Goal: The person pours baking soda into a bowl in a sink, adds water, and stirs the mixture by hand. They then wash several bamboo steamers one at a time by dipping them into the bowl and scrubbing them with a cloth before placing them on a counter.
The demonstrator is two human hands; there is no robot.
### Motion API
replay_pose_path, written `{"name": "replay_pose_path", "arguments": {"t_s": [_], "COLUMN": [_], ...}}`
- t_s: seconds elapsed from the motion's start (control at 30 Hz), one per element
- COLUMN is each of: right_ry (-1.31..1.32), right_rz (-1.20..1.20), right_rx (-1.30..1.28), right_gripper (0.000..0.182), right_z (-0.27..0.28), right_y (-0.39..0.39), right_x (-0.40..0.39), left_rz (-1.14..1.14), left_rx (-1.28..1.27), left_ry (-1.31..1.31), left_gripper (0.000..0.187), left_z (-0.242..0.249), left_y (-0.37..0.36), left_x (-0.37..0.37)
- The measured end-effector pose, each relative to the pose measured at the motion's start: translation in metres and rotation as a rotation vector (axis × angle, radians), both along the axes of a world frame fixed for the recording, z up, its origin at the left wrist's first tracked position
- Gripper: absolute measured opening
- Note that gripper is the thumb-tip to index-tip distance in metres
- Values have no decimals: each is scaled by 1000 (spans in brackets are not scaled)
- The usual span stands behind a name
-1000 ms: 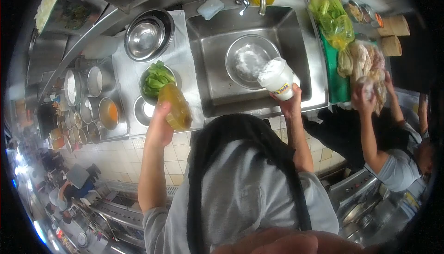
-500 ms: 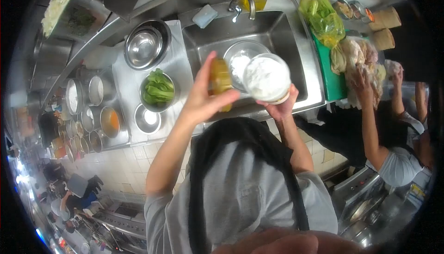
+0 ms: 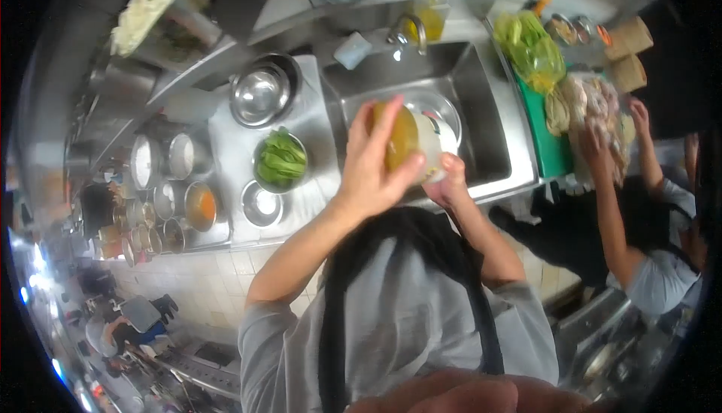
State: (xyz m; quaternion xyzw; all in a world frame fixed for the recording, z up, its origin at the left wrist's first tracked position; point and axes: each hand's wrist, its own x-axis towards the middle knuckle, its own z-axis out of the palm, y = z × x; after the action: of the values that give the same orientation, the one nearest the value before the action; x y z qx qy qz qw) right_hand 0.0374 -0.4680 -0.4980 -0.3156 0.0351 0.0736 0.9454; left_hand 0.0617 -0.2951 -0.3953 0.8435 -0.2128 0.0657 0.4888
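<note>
Over the sink (image 3: 492, 142), my left hand (image 3: 374, 159) wraps round a yellow lid (image 3: 401, 139). The lid sits against the mouth of a pale, labelled jar (image 3: 433, 145), which lies tilted sideways between my hands. My right hand (image 3: 450, 181) grips the jar from its lower right side. The lid hides the white powder inside. A metal bowl (image 3: 450, 112) stands in the sink behind the jar, partly covered by it.
To the left are a bowl of green leaves (image 3: 281, 160), a small bowl (image 3: 262, 204) and stacked metal bowls (image 3: 260, 95). A faucet (image 3: 418, 31) rises behind the sink. At right, a co-worker's hand (image 3: 598, 150) works over bagged food beside a green board (image 3: 555, 154).
My left hand has brought the yellow lid onto the jar's mouth. The jar has turned from showing its white powder to lying sideways. The view has shifted slightly.
</note>
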Motion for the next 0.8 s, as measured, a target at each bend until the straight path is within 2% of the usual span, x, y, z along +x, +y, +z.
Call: {"name": "replay_pose_path", "arguments": {"t_s": [0.03, 0.07, 0.1, 0.13, 0.17, 0.2, 0.27, 0.3, 0.33, 0.37, 0.4, 0.43, 0.47, 0.5, 0.53, 0.57, 0.6, 0.63, 0.67, 0.73, 0.77, 0.8], "right_ry": [42, 82, 126, 194, 325, 199, 191, 153, 54, -35, -45, 33, 109, -31, -44, -43, -46, -53, -220, -554, -641, -726], "right_rz": [27, 96, 80, 72, 77, 69, -40, 3, 181, 353, 369, 269, 171, 204, 222, 139, 53, 66, 160, 339, 370, 405], "right_rx": [55, -26, -93, -75, -226, -176, -106, -114, 72, 263, 263, 256, 251, 220, 218, 114, 12, 8, -87, -273, -320, -367], "right_gripper": [87, 77, 73, 74, 76, 79, 82, 82, 81, 81, 81, 80, 79, 83, 83, 79, 76, 76, 83, 108, 119, 131], "right_z": [-11, -44, 9, 16, 42, 41, 38, 38, 37, 37, 44, 53, 59, 64, 69, 76, 83, 93, 108, 131, 133, 135], "right_y": [-1, -14, -8, -4, 1, 6, 19, 18, 13, 12, 14, 16, 17, 19, 30, 43, 58, 72, 85, 108, 119, 130], "right_x": [1, 1, -2, -3, -1, -4, -4, -1, 1, 6, 13, 19, 22, 23, 27, 31, 32, 30, 24, 21, 28, 34], "left_rz": [-33, -45, -143, -224, -353, -482, -556, -558, -527, -327, -132, -11, 5, 12, 14, 29, 72, 112, 119, 159, 159, 177], "left_rx": [68, 152, 191, 244, 272, 302, 297, 310, 318, 188, 57, 49, 62, -144, -351, -354, -494, -634, -636, -904, -902, -1085], "left_ry": [-126, -261, -316, -371, -382, -379, -412, -410, -427, -466, -499, -489, -505, -383, -259, -267, -207, -147, -157, -26, -31, -81], "left_gripper": [83, 85, 87, 89, 90, 91, 91, 99, 99, 106, 113, 125, 125, 121, 117, 117, 113, 109, 109, 104, 104, 100], "left_z": [1, 6, 13, 23, 40, 56, 63, 70, 68, 56, 46, 35, 25, 13, 5, 1, -2, -2, -1, -1, 1, 2], "left_y": [2, 6, 10, 16, 22, 29, 49, 63, 72, 80, 88, 91, 80, 66, 55, 46, 38, 37, 46, 74, 85, 96], "left_x": [-2, -3, -2, 2, 8, 12, 21, 23, 24, 24, 22, 14, -3, -20, -32, -37, -41, -43, -44, -49, -52, -54]}}
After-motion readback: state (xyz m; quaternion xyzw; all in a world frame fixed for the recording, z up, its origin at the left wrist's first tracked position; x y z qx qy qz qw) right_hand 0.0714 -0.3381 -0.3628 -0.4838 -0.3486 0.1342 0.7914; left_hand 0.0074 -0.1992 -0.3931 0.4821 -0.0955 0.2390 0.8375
